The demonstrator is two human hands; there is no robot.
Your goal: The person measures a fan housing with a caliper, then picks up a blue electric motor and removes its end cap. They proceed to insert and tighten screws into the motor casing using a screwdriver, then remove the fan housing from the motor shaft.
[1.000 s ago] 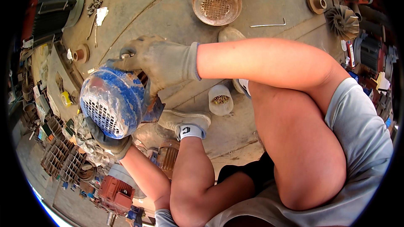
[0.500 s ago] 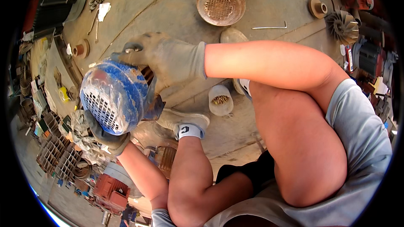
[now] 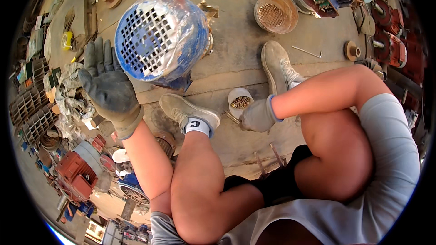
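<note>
Blue fan cover [image 3: 160, 38], domed, grille of square slots facing the camera, paint scuffed to bare metal on top. It sits on the end of a motor standing on the wooden work surface [image 3: 240, 50], at upper centre-left of the view.

Left hand [image 3: 109, 88]: grey work glove, raised flat, fingers straight and together, palm turned toward the cover. It is just beside the cover's left edge; whether it touches, cannot tell. It holds nothing.

Right hand [image 3: 258, 115]: grey glove, curled into a loose fist, low near the surface, well apart from the cover, down and to its right. Thin metal tool [image 3: 230, 117] shows at the knuckles; whether the hand grips it cannot be told. Small white cup [image 3: 240, 101] of brown bits stands just beside this hand, above-left.

Two dusty shoes [image 3: 186, 111] are planted on the surface, one below the cover, one right of the cup. Round rusty sieve-like dish [image 3: 275, 12] lies beyond, upper right. Bent metal key [image 3: 306, 51] lies right of the far shoe.
</note>
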